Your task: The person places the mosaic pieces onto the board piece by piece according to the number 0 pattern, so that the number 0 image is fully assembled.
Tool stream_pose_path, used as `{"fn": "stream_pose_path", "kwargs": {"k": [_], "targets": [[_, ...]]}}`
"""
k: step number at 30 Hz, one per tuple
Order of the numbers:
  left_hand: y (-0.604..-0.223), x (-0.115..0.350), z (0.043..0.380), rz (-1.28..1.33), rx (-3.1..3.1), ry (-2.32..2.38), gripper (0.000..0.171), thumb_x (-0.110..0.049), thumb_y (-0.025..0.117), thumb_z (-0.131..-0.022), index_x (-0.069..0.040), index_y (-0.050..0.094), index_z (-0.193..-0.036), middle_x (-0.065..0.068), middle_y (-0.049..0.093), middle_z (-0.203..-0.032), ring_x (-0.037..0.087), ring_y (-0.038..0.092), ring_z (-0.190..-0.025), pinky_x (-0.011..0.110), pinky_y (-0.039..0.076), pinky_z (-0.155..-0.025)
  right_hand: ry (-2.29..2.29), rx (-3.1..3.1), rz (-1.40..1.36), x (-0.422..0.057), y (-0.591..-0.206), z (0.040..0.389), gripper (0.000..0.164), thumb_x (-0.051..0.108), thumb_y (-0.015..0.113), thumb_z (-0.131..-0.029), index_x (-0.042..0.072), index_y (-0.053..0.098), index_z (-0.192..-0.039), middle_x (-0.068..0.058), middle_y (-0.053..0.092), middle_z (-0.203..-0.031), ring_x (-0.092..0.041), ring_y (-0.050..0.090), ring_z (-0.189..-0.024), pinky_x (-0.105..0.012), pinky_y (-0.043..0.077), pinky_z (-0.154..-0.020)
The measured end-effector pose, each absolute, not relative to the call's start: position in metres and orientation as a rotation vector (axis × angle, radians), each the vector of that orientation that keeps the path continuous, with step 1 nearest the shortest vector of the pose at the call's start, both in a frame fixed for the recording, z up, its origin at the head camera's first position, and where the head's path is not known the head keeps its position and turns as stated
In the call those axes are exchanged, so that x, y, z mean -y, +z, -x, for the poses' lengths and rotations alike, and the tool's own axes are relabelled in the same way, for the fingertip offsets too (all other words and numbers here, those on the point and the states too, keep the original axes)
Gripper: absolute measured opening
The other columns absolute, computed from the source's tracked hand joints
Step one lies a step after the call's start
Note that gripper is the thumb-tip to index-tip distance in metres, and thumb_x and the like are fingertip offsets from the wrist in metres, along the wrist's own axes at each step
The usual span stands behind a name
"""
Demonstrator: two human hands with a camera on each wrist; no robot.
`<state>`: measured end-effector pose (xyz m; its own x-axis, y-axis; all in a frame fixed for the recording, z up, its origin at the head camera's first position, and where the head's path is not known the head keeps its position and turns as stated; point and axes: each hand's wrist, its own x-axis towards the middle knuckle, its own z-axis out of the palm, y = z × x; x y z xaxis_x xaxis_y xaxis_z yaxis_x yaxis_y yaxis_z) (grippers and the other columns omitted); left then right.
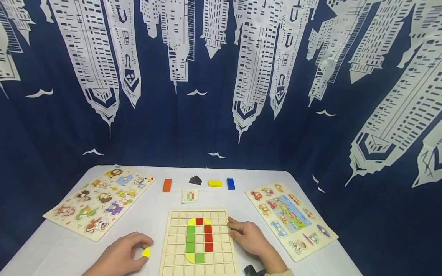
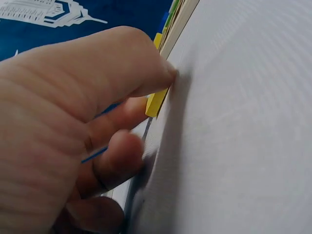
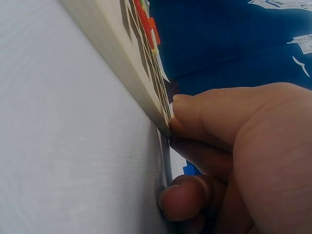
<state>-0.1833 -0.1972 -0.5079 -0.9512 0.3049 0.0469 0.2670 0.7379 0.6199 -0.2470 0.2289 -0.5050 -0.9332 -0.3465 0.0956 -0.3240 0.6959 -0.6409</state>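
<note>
My left hand [image 1: 122, 253] pinches a yellow quarter-round piece [image 1: 146, 252] between thumb and fingers, just above the table left of the wooden grid board [image 1: 165, 249]. In the left wrist view the piece [image 2: 155, 103] shows beneath the thumb, close to the cloth. Red squares [image 1: 208, 238], green squares [image 1: 190, 238] and yellow rounded corners [image 1: 190, 258] lie in the grid cells, forming an oval outline. At the board's right edge, my right hand [image 1: 250, 237] touches the wood with its fingertips. The right wrist view shows those fingers [image 3: 195, 109] against the board's edge [image 3: 122, 73].
Behind the board lies a small pattern card [image 1: 190, 196], with orange [image 1: 167, 185], dark [image 1: 195, 180], yellow [image 1: 215, 183] and blue blocks [image 1: 230, 184] in a row. An animal puzzle [image 1: 100, 203] lies left, a vehicle puzzle [image 1: 291, 220] right. A dark curtain [image 1: 207, 126] hangs behind.
</note>
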Motion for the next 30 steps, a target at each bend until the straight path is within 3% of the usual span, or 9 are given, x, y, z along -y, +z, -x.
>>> {"fn": "stream_pose_path", "kwargs": {"k": [4, 8, 13, 19, 26, 30], "targets": [[-0.509, 0.195, 0.182, -0.42, -2.88, 1.006, 0.047, -0.022, 0.086, -0.076, -0.03, 0.069, -0.119, -0.011, 0.068, -0.115, 0.003, 0.045, -0.06, 0.022, 0.04, -0.057, -1.077, -2.858, 0.571, -0.229, -0.505, 0.246, 0.036, 0.026, 0.067, -0.099, 0.01, 0.07, -0.132, -0.001, 0.058, -0.148, -0.03, 0.055, -0.138, -0.054, 0.041, -0.113], [-0.508, 0.197, 0.181, -0.444, -2.944, 0.951, 0.042, -0.031, 0.089, -0.076, -0.033, 0.069, -0.113, -0.015, 0.066, -0.106, 0.0, 0.044, -0.061, 0.022, 0.04, -0.059, -1.076, -2.861, 0.583, -0.228, -0.506, 0.246, 0.036, 0.026, 0.067, -0.099, 0.01, 0.07, -0.131, -0.002, 0.059, -0.147, -0.03, 0.055, -0.137, -0.054, 0.041, -0.112], [-0.506, 0.196, 0.182, -0.47, -2.938, 1.038, 0.033, -0.026, 0.088, -0.079, -0.03, 0.071, -0.107, -0.014, 0.068, -0.101, 0.001, 0.044, -0.057, 0.022, 0.041, -0.056, -1.076, -2.869, 0.584, -0.227, -0.506, 0.245, 0.037, 0.027, 0.067, -0.099, 0.01, 0.07, -0.131, -0.002, 0.059, -0.147, -0.03, 0.055, -0.137, -0.055, 0.041, -0.112], [-0.494, 0.153, 0.182, -0.545, -2.825, 1.251, 0.032, -0.024, 0.087, -0.081, -0.026, 0.074, -0.111, -0.013, 0.071, -0.1, 0.003, 0.046, -0.053, 0.023, 0.04, -0.05, -1.076, -2.874, 0.598, -0.225, -0.503, 0.245, 0.037, 0.026, 0.068, -0.098, 0.009, 0.071, -0.13, -0.003, 0.06, -0.146, -0.031, 0.056, -0.137, -0.055, 0.041, -0.112], [-0.485, 0.075, 0.183, -0.824, -2.752, 1.124, 0.026, -0.025, 0.084, -0.081, -0.027, 0.075, -0.105, -0.021, 0.07, -0.099, -0.003, 0.058, -0.083, 0.025, 0.049, -0.072, -1.075, -2.882, 0.614, -0.225, -0.504, 0.245, 0.037, 0.027, 0.068, -0.098, 0.009, 0.071, -0.13, -0.004, 0.061, -0.145, -0.031, 0.057, -0.135, -0.055, 0.042, -0.111], [-0.485, 0.049, 0.183, -0.863, -2.783, 1.015, 0.021, -0.024, 0.084, -0.08, -0.03, 0.076, -0.098, -0.024, 0.069, -0.094, -0.004, 0.06, -0.084, 0.026, 0.049, -0.069, -1.079, -2.88, 0.616, -0.224, -0.505, 0.244, 0.037, 0.027, 0.068, -0.098, 0.009, 0.071, -0.13, -0.004, 0.061, -0.145, -0.031, 0.058, -0.135, -0.054, 0.042, -0.111]]}}
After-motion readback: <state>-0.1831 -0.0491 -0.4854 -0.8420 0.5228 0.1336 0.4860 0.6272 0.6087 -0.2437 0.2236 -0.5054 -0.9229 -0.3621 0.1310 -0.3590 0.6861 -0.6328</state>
